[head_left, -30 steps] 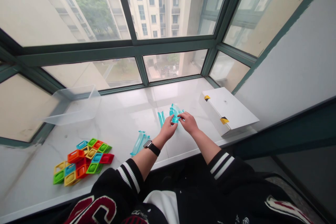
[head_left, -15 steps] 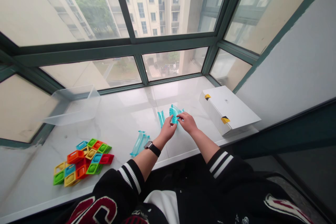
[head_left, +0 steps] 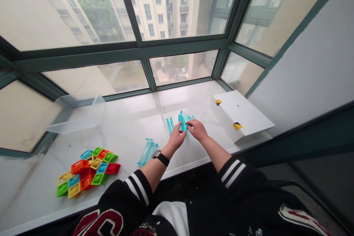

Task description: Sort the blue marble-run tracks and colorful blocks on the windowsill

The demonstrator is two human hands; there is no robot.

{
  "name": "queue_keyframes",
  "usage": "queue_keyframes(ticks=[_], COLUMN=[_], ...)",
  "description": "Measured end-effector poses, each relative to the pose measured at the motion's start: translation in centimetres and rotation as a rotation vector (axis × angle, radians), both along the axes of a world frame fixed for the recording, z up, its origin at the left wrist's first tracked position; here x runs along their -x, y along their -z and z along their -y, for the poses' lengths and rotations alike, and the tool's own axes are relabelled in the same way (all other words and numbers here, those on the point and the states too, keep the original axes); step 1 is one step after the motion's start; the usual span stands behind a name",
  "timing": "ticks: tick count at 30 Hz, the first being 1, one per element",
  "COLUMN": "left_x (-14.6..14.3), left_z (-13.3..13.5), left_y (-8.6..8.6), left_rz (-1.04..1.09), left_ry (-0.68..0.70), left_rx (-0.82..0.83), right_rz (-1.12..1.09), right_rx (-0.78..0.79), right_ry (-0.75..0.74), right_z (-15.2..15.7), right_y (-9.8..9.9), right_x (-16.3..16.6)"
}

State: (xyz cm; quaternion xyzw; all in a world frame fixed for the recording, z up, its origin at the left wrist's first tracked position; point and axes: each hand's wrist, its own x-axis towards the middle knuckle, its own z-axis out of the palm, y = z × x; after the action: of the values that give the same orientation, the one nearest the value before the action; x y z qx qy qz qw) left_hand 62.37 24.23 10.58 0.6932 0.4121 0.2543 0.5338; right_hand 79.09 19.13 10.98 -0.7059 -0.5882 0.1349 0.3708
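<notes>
A cluster of clear turquoise curved track pieces [head_left: 183,117] lies on the white ledge, with both hands at its near edge. My left hand [head_left: 177,135] has its thumb and fingers closed around the near left part of the cluster. On the other side, my right hand [head_left: 197,129] pinches at the cluster's right edge; the fingertips partly cover what they grip. Just left of the cluster lies a straight turquoise track piece [head_left: 169,125]. Further left, by my watch wrist, rest more straight turquoise pieces [head_left: 148,152].
Coloured diamond-shaped plastic pieces [head_left: 88,171] are heaped at the left. Behind them stands a clear plastic bin [head_left: 74,118]. A white box [head_left: 242,114] with yellow-and-black tabs sits at the right. Window frames [head_left: 182,83] border the back of the ledge.
Both hands stay at the turquoise cluster with almost no movement. The view has shifted very slightly.
</notes>
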Motion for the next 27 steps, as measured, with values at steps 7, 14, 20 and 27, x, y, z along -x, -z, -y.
queue_keyframes(ticks=[7, 14, 20, 27], left_x=[0.1, 0.1, 0.1, 0.6], left_z=[0.0, 0.0, 0.0, 0.2], left_y=[0.5, 0.9, 1.2, 1.0], left_rz=[0.017, 0.032, 0.040, 0.045], left_ry=[0.010, 0.004, 0.003, -0.007], left_rx=[-0.017, -0.009, -0.010, 0.010], right_rz=[0.006, -0.003, 0.002, 0.010], right_rx=[0.003, 0.012, 0.009, 0.021], right_ry=[-0.004, -0.010, -0.018, -0.030], right_z=[0.1, 0.2, 0.2, 0.5], right_y=[0.1, -0.1, -0.1, 0.1], right_x=[0.0, 0.1, 0.1, 0.0])
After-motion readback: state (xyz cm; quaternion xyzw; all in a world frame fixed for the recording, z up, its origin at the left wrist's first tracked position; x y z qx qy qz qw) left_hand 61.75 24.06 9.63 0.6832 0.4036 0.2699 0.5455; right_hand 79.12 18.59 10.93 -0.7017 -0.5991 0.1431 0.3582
